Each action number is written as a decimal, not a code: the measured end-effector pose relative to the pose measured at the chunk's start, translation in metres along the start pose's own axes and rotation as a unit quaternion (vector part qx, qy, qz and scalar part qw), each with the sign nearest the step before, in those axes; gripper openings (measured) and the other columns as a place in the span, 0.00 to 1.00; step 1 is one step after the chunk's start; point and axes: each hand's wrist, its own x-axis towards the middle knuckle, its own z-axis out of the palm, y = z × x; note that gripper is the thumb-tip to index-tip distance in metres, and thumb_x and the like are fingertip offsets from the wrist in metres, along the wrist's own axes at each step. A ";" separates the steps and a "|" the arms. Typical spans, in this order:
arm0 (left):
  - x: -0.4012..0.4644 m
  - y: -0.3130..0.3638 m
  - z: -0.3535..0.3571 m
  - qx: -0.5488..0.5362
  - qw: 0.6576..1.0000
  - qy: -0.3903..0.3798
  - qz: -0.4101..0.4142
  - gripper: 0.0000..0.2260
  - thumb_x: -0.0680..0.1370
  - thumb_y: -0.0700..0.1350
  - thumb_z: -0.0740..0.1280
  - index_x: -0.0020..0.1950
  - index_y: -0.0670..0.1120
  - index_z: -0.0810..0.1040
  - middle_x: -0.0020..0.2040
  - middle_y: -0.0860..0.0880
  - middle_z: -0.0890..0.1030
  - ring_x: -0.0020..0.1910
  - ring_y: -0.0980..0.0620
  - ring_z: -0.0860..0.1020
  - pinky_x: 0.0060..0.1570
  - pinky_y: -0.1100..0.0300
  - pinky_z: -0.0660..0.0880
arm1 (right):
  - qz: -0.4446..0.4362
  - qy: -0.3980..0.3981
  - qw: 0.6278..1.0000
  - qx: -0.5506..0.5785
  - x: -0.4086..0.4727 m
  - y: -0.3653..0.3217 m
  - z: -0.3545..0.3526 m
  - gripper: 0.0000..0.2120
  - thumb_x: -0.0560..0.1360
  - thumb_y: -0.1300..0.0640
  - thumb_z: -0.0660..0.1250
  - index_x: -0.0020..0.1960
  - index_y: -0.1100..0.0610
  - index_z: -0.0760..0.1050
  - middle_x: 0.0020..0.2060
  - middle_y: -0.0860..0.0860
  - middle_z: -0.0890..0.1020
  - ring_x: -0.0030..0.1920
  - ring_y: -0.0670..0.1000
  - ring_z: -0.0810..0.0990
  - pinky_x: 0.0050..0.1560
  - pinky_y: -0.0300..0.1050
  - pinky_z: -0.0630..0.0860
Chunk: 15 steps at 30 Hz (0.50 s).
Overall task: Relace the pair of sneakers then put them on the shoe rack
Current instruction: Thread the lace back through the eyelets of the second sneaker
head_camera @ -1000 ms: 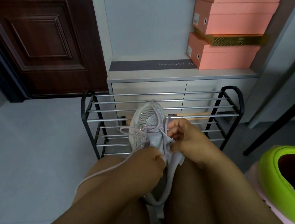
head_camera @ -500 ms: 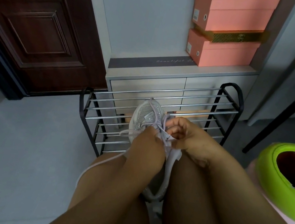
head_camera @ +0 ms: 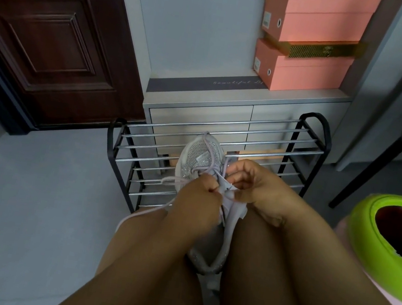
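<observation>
Dark wooden door [head_camera: 40,40], grey floor [head_camera: 26,203].

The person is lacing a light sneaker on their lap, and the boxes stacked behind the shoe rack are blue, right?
Not quite. The head view shows the stacked boxes are pink-orange, not blue. The rest holds: both hands, the left hand and the right hand, work the lace on a light sneaker on the lap, in front of the shoe rack.

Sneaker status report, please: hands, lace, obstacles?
Left hand pinches lace. Right hand grips sneaker. Shoe rack ahead, nothing blocking.
</observation>
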 end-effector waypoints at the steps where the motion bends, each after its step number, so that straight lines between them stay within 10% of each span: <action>1: -0.005 0.003 -0.004 -0.026 0.999 -0.018 -0.006 0.10 0.78 0.37 0.63 0.36 0.44 0.73 0.28 0.52 0.71 0.28 0.56 0.69 0.33 0.62 0.65 | 0.002 0.009 1.000 0.002 0.001 0.001 0.000 0.19 0.66 0.79 0.67 0.50 0.60 0.73 0.39 0.55 0.77 0.40 0.48 0.76 0.41 0.35 0.76; 5: -0.034 0.020 -0.023 -0.037 0.980 -0.195 -0.012 0.14 0.75 0.29 0.63 0.32 0.43 0.71 0.17 0.56 0.70 0.17 0.63 0.69 0.22 0.75 0.62 | 0.009 0.027 1.000 0.013 0.003 0.002 0.001 0.18 0.66 0.79 0.67 0.47 0.60 0.73 0.38 0.54 0.77 0.38 0.48 0.76 0.39 0.34 0.75; 9: -0.051 0.036 -0.039 0.100 0.951 -0.291 0.015 0.11 0.73 0.35 0.67 0.32 0.45 0.76 0.26 0.56 0.76 0.28 0.63 0.73 0.33 0.72 0.70 | 0.018 0.019 0.999 0.027 0.004 0.001 0.003 0.18 0.67 0.79 0.66 0.49 0.61 0.74 0.40 0.55 0.76 0.39 0.48 0.75 0.40 0.34 0.75; 15: -0.034 0.031 -0.041 0.305 0.940 -0.058 0.145 0.18 0.78 0.49 0.62 0.28 0.46 0.69 0.30 0.49 0.69 0.35 0.48 0.73 0.39 0.57 0.70 | 0.020 -0.018 0.995 0.097 0.000 0.000 0.005 0.22 0.67 0.82 0.61 0.51 0.60 0.73 0.39 0.55 0.75 0.38 0.49 0.75 0.40 0.35 0.74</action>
